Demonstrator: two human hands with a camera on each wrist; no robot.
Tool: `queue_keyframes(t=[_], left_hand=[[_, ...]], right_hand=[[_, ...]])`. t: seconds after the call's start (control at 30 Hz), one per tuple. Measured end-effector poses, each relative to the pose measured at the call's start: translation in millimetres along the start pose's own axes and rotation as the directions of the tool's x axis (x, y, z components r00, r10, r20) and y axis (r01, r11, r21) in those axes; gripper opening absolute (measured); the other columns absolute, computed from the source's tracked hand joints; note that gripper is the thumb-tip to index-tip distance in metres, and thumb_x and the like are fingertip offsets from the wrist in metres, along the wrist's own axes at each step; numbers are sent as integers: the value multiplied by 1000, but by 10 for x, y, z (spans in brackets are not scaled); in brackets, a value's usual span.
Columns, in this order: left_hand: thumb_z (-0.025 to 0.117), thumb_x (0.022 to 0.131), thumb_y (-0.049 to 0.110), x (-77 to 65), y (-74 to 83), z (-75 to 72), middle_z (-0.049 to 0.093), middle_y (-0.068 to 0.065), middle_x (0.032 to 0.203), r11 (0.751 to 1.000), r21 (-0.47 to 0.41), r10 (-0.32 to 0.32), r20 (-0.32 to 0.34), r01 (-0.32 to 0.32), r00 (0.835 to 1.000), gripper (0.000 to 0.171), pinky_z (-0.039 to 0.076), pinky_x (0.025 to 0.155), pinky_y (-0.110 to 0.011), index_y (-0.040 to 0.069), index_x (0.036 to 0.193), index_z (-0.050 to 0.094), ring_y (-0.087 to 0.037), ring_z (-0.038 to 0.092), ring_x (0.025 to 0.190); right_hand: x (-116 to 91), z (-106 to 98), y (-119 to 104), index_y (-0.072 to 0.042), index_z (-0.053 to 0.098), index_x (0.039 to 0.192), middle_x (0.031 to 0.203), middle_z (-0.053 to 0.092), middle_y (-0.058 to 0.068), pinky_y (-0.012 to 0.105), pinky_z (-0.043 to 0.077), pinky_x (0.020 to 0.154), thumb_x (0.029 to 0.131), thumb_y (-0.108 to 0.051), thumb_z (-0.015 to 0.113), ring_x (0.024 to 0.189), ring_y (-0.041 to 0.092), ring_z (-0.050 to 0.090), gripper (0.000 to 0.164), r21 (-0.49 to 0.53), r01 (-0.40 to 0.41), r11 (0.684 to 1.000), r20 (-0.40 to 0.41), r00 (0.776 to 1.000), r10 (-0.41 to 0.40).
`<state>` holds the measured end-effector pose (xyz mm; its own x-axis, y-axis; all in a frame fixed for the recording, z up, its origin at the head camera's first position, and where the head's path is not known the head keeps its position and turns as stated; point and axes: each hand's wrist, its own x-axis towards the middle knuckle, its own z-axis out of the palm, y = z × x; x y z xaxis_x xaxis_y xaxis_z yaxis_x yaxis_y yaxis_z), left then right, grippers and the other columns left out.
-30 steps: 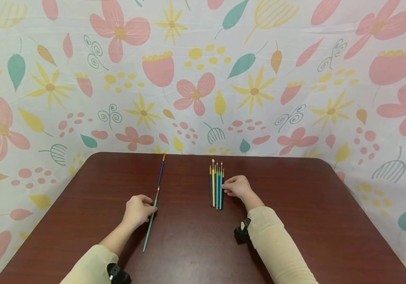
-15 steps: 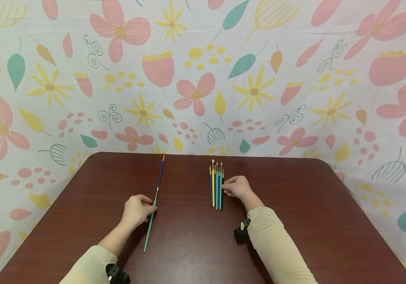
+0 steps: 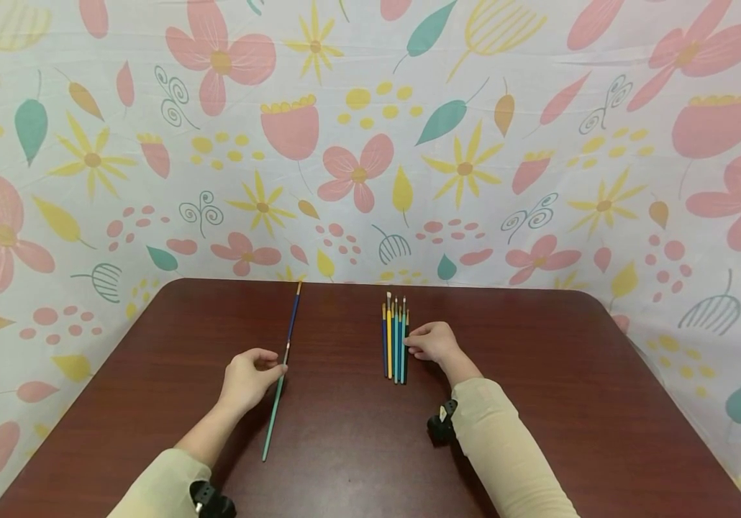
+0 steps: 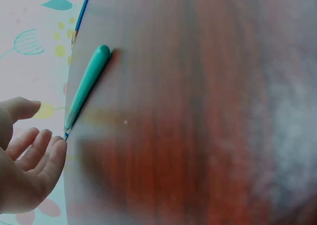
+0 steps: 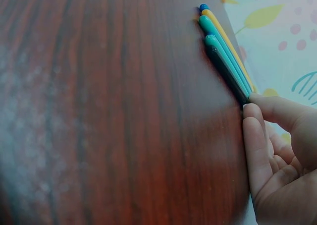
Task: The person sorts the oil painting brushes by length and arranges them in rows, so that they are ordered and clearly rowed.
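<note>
A green paintbrush lies on the table on the left, its tip close to the end of a blue paintbrush reaching the back edge. My left hand is beside the green brush, thumb and fingers apart; its thumb overlaps the handle in the head view. The left wrist view shows the fingers curved loosely with nothing between them. At the middle, several brushes lie side by side, with a yellow paintbrush among them. My right hand pinches the black paintbrush at the row's right side between thumb and forefinger.
The brown table has rounded back corners and ends at a floral cloth hanging behind it. Black wrist cameras sit on both sleeves, the right one close over the tabletop.
My left hand's fingers have lifted and spread away from the green paintbrush, which lies nearly in line with the blue one. My right hand stays at the row of brushes.
</note>
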<state>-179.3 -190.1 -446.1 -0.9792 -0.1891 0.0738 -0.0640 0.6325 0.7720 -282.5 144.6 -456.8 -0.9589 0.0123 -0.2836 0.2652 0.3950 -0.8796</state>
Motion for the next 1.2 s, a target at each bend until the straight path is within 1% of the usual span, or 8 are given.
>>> queue_keyframes(t=[0.23,0.5,0.63,0.8,0.9,0.97,1.1,1.2], left_hand=[[74,80,22,55,85,79,71,-9,97,998,-47,47,5,-47,999,31,53,71,-30,3,104,69,-24,66,91],[72,83,25,131,298,275,67,-10,106,990,-138,36,83,-24,996,35,53,72,-32,5,111,66,-25,63,98],[70,84,25,194,384,390,66,-11,110,981,-192,33,111,-11,993,36,53,74,-33,5,114,65,-25,63,99],[70,85,24,276,486,546,65,-12,111,967,-253,18,149,20,989,37,53,65,-29,4,116,64,-25,65,84],[70,84,22,314,548,639,67,-13,105,962,-271,25,151,17,988,37,51,59,-26,2,115,64,-25,66,72],[70,84,22,336,588,697,68,-14,103,959,-282,28,156,17,987,37,51,58,-26,2,115,65,-24,66,70],[68,86,22,379,643,828,64,-16,115,948,-318,34,194,30,980,38,54,61,-28,2,118,63,-25,67,73],[65,88,22,414,680,932,59,-18,123,926,-371,23,236,68,972,40,57,72,-32,2,122,61,-28,68,87]], right_hand=[[0,-6,6,5,66,103,93,66,15,28,58,64,84,-11,71,64,10,64,25,0,13,1000,7,1000,-13],[-9,-10,6,5,66,103,87,67,13,27,58,62,84,-10,71,63,10,63,25,6,12,1000,9,1000,-12],[-22,-7,-5,5,66,103,89,67,14,28,58,63,84,-10,71,63,10,63,25,9,12,1000,8,1000,-12],[-30,-5,-7,5,66,103,92,67,15,28,58,63,84,-9,71,63,10,64,25,13,10,1000,9,1000,-10],[-38,-4,-15,5,66,104,92,67,15,28,58,63,84,-9,71,63,10,64,25,16,9,1000,11,1000,-9],[-45,-5,-22,5,66,104,92,67,15,28,58,63,84,-9,71,64,10,64,25,15,9,1000,11,1000,-9],[-49,-10,-28,5,66,103,90,67,14,28,58,63,84,-9,71,63,10,64,24,14,5,1000,8,1000,-5],[-49,-14,-31,5,66,103,89,67,13,28,58,63,84,-9,71,63,10,64,24,17,1,1000,8,1000,-1]])
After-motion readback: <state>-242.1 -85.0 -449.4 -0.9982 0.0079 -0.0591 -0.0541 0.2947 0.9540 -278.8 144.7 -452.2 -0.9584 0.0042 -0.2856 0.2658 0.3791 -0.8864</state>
